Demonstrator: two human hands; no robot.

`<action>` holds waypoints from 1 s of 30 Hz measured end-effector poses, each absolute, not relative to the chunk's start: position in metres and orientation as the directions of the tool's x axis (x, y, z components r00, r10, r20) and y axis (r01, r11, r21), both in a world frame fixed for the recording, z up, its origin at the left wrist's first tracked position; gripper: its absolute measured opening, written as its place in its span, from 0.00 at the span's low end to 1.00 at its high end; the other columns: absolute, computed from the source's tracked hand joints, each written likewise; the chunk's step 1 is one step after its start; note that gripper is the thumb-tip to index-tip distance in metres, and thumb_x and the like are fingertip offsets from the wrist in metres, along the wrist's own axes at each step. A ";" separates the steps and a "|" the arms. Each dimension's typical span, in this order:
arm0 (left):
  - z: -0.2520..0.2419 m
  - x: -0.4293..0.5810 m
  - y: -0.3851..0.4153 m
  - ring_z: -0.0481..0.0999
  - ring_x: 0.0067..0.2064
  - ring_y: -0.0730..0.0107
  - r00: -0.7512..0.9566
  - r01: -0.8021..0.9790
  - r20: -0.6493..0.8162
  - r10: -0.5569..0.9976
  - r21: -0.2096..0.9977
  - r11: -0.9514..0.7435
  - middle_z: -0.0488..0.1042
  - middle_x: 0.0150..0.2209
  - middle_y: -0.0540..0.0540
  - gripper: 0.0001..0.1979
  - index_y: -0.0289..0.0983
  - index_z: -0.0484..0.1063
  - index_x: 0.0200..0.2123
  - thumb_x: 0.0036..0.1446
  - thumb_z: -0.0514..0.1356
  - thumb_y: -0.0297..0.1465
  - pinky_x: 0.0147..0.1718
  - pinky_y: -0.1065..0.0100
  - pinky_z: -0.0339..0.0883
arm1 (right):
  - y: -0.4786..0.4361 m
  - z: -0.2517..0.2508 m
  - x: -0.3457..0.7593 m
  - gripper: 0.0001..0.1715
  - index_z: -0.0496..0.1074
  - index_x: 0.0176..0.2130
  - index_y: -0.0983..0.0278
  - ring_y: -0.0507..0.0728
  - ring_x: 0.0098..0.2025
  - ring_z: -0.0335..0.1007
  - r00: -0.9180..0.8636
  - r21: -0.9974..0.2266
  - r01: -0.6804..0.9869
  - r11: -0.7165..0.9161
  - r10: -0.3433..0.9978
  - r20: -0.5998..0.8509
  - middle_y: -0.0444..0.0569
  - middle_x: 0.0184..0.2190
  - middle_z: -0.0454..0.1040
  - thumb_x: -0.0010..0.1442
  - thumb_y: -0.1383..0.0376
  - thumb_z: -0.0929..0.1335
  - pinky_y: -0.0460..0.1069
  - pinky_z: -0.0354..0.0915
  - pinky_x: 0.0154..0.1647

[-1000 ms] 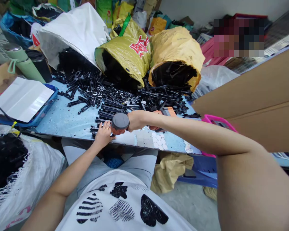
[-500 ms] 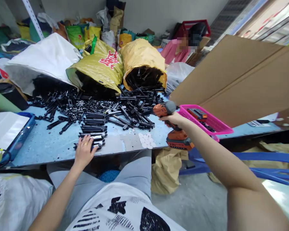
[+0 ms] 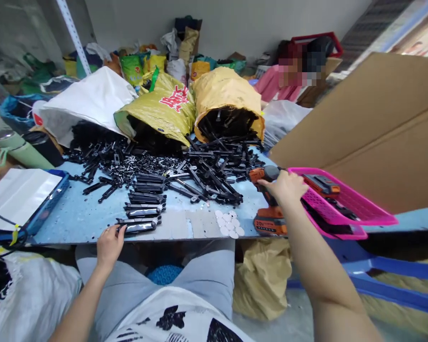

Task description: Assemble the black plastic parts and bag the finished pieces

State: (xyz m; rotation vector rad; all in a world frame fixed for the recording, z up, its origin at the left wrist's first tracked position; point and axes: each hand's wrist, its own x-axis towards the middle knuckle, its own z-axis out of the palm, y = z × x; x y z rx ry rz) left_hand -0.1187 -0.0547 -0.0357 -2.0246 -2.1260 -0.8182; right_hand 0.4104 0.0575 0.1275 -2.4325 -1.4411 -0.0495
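Black hinged strips [image 3: 147,198] lie stacked in a column on the light-blue table. My left hand [image 3: 110,244] is at the front edge, its thumb and fingers pinched on the left end of the nearest black strip [image 3: 141,227]. On the right, an orange and grey cordless drill [image 3: 270,222] stands upright on its battery near the table edge. My right hand [image 3: 287,187] is round its grip, thumb on the rear side; the fingers are partly hidden. Behind the column is a heap of loose black strips [image 3: 214,178] with small metal pins [image 3: 137,161].
White discs [image 3: 229,223] lie near the front edge. A pink basket [image 3: 371,209] with a spare battery stands right, beside a large cardboard sheet [image 3: 353,128]. Three open sacks [image 3: 228,88] spill parts at the back. A blue tray [image 3: 44,209] and bottles stand left. Another person sits behind.
My right hand has brought the drill down onto the table. My left hand has slid from lying over the front strips to pinching the left end of the nearest one. The view has shifted.
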 end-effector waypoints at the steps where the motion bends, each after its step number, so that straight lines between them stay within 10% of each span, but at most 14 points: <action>1: -0.036 -0.117 -0.053 0.73 0.32 0.60 -0.130 0.943 0.421 0.898 0.332 -0.018 0.73 0.27 0.42 0.19 0.33 0.73 0.35 0.61 0.49 0.42 0.33 0.64 0.64 | 0.059 0.131 0.390 0.22 0.67 0.39 0.64 0.70 0.43 0.65 0.441 -0.202 0.897 -0.393 0.824 0.355 0.67 0.37 0.68 0.51 0.51 0.69 0.53 0.59 0.30; 3: -0.035 -0.113 -0.048 0.73 0.33 0.59 -0.142 0.935 0.415 0.899 0.355 -0.017 0.73 0.27 0.42 0.19 0.33 0.73 0.34 0.62 0.49 0.40 0.35 0.63 0.65 | 0.069 0.129 0.333 0.24 0.66 0.46 0.66 0.71 0.50 0.61 0.251 -0.139 0.968 -0.209 0.830 0.498 0.68 0.47 0.67 0.59 0.51 0.62 0.56 0.60 0.40; 10: -0.015 -0.097 -0.063 0.72 0.35 0.60 -0.325 0.855 0.365 0.872 0.508 0.106 0.72 0.33 0.40 0.24 0.32 0.67 0.48 0.60 0.49 0.45 0.36 0.61 0.66 | 0.139 0.070 0.101 0.17 0.69 0.48 0.67 0.59 0.52 0.63 -0.601 -0.135 0.796 0.590 0.798 -0.052 0.57 0.48 0.70 0.59 0.68 0.62 0.47 0.57 0.49; 17: -0.034 -0.076 -0.107 0.69 0.24 0.72 -0.415 0.174 -0.179 0.892 0.947 0.270 0.69 0.25 0.49 0.26 0.35 0.67 0.34 0.50 0.55 0.54 0.25 0.70 0.64 | 0.193 0.050 0.051 0.20 0.69 0.48 0.65 0.57 0.47 0.68 -0.700 -0.090 0.712 0.696 0.695 -0.166 0.53 0.45 0.72 0.53 0.71 0.66 0.45 0.59 0.44; 30: -0.030 -0.055 -0.115 0.73 0.29 0.72 -0.118 -0.496 -0.721 0.683 0.638 0.589 0.69 0.39 0.44 0.24 0.38 0.63 0.42 0.50 0.61 0.48 0.25 0.70 0.67 | 0.209 0.052 0.065 0.55 0.59 0.60 0.63 0.61 0.51 0.67 -0.654 -0.362 0.756 0.545 0.621 -0.432 0.54 0.54 0.67 0.37 0.53 0.77 0.48 0.63 0.48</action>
